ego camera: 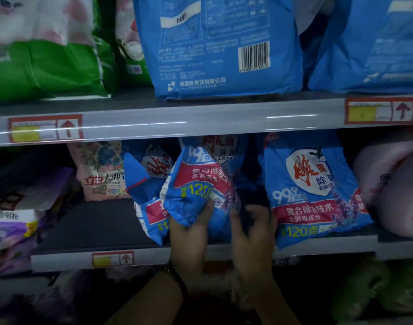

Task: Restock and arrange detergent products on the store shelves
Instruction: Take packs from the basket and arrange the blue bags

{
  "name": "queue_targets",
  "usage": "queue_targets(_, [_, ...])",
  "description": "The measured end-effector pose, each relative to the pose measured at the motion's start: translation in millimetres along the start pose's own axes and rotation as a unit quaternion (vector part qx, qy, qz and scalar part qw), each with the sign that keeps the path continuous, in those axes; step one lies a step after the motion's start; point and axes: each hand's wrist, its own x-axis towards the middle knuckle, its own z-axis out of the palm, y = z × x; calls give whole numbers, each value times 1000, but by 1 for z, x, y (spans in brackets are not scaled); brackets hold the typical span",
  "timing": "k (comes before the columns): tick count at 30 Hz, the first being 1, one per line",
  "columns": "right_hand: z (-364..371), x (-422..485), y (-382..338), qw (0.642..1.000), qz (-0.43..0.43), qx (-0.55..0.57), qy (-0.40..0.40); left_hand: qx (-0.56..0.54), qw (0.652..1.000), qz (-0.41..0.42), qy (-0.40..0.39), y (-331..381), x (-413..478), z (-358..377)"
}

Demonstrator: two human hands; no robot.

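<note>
Nearest me, the left hand [189,233], with a dark band [177,277] round its wrist, comes up from below. Its fingers [206,208] are clamped on the bottom edge of a crumpled blue plastic detergent bag with a red band and yellow "120" print [193,191].

Just right of that bag is the right hand [252,235]. Its fingers [259,213] are loosely bent and apart from the thumb, with a dark gap between them, and they grip nothing I can see.

Below the crumpled bag, under both hands, runs the grey front rail of the lower shelf [71,259]. A red-framed yellow price tag [112,259] is fixed to the rail, down to the bag's left. The bag itself is lifted and tilted above the dark shelf board.

Touching the bag's left side, partly behind it, a second blue bag of the same kind [149,216] leans over. To the right, past the right hand, a third matching blue bag [311,195] stands facing out. A soft pink pack [393,184] sits beyond it.

Left of the crumpled bag and deeper in stands a pale pink flowered bag [100,170]. Purple packs [13,226] are piled further left.

Above the bag runs the grey rail of the upper shelf [200,120]. On that shelf, straight above, stands a big blue sack showing a barcode [224,43]. A green-and-white sack [43,55] is to its left, and another blue sack [376,43] is to its right.
</note>
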Motion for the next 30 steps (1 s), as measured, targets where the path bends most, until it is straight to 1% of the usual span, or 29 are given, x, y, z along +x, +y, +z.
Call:
queue_targets(1, [-4, 3, 10, 998, 45, -7, -33, -17, 1000, -16, -5, 1, 0, -2])
queue_targets(2, [-10, 3, 12, 995, 77, 12, -66, -40, 998, -38, -27, 4, 0, -5])
queue_targets(4, [-20, 4, 10, 976, 138, 106, -127, -75, 992, -86, -55, 10, 0, -11])
queue_targets(5, [-22, 5, 8, 953, 184, 174, -167, -89, 987, -104, -82, 16, -2, -12])
queue_targets(7, [-23, 9, 5, 888, 258, 287, -249, -112, 977, -134, -122, 26, -6, -15])
queue_targets(8, [-21, 9, 2, 863, 278, 327, -268, -103, 976, -143, -124, 29, -7, -18])
queue_targets(9, [-21, 10, -1, 844, 294, 359, -270, -91, 976, -146, -136, 30, -7, -22])
queue_targets(11, [-23, 14, -2, 824, 321, 397, -246, -41, 976, -147, -157, 34, -4, -34])
queue_targets(12, [-26, 18, 1, 825, 329, 396, -234, -29, 974, -152, -165, 39, -2, -42])
queue_targets(13, [-29, 22, 5, 832, 327, 385, -230, -39, 972, -155, -173, 44, 1, -53])
queue_targets(15, [-36, 29, 13, 857, 302, 357, -215, -76, 964, -161, -197, 59, 5, -75])
queue_targets(16, [-40, 32, 15, 873, 284, 339, -206, -71, 963, -169, -196, 65, 6, -82])
queue_targets(17, [-44, 33, 15, 889, 263, 317, -202, -46, 964, -180, -192, 69, 5, -86])
queue_targets(19, [-52, 35, 11, 915, 214, 271, -211, 51, 964, -178, -192, 65, 6, -87])
queue_targets(21, [-55, 35, 7, 931, 167, 232, -226, 179, 960, -116, -180, 58, 9, -79])
queue_targets(23, [-55, 37, 6, 941, 136, 208, -230, 261, 947, -68, -176, 50, 16, -72])
queue_targets(26, [-51, 42, 9, 958, 109, 155, -213, 308, 942, -12, -132, 37, 27, -62])
queue_targets(28, [-45, 47, 12, 971, 88, 101, -196, 333, 937, 23, -100, 26, 36, -55])
queue_targets(30, [-39, 52, 13, 984, 61, 44, -164, 342, 934, 46, -90, 18, 47, -46])
